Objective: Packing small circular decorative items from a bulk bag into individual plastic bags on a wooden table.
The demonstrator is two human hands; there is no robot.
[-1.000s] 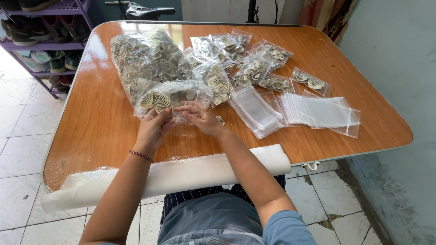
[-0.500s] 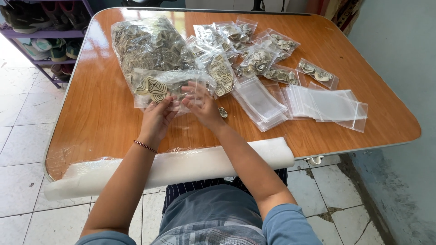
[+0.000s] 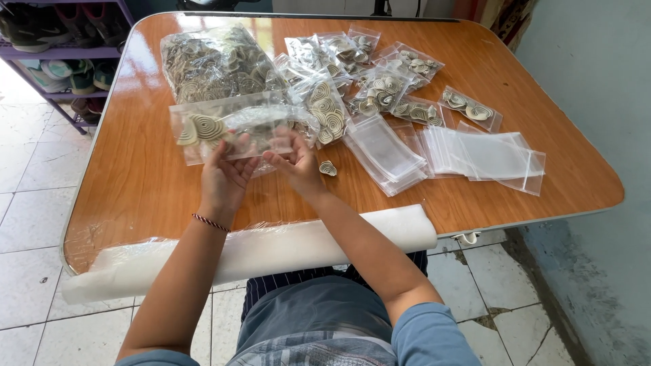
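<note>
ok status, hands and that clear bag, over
Left hand and right hand both gripping small clear plastic bag of beige spiral pieces, raised over orange wooden table. One loose beige spiral piece lies beside right hand. Nothing blocking.

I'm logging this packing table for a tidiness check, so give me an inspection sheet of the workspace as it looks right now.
Surface: wooden table with rounded corners, glossy; a white roll in plastic wrap lies along the near edge.
Job's things: clear bag holding spiral pieces, held up over the table.
Clutter: big bag of spirals, small filled bags, stacks of empty clear bags, one loose spiral.
Grippers: left hand and right hand both grip the clear bag's lower edge.
Cables: nothing seen.
Surroundings: tiled floor, purple shoe rack at far left, wall at right.
</note>
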